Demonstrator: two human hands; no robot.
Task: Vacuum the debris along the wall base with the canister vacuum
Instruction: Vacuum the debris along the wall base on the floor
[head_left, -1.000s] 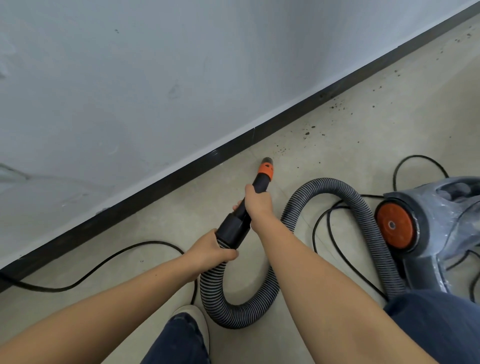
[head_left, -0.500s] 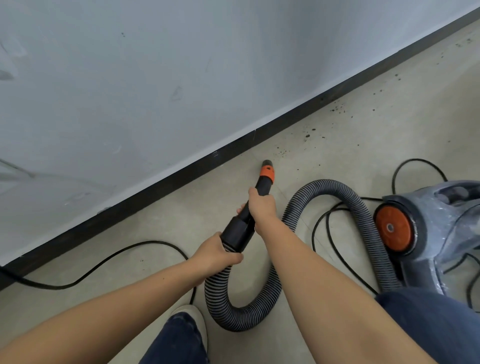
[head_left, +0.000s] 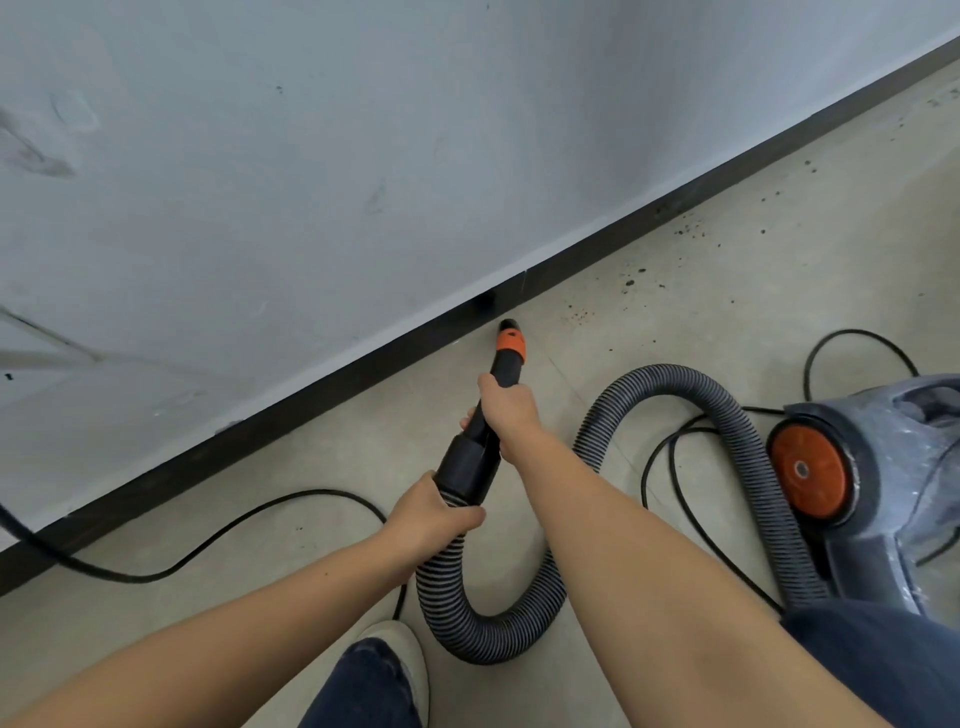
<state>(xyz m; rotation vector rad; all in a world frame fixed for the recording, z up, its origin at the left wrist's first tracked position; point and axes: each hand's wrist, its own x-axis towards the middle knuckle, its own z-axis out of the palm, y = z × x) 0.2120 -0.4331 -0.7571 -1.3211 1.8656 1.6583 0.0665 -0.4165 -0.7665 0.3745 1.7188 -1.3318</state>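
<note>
Now nozzle sits nearer the baseboard.

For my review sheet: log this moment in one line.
both hands grip black orange-collared nozzle | left hand at cuff | right hand ahead | tip near black baseboard | dark debris remains

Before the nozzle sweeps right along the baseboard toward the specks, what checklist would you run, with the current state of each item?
1. Right hand grips the nozzle: ok.
2. Left hand holds the hose at the cuff: ok.
3. Nozzle tip close to the baseboard: ok; whether it touches the floor, cannot tell.
4. Debris remaining to the right near the wall base: ok, specks visible ahead.
5. Hose slack for the sweep: ok, it lies in a loose loop back to the canister.
6. Cord clear of the path: ok, it lies behind the nozzle; loops lie near the canister.
</note>
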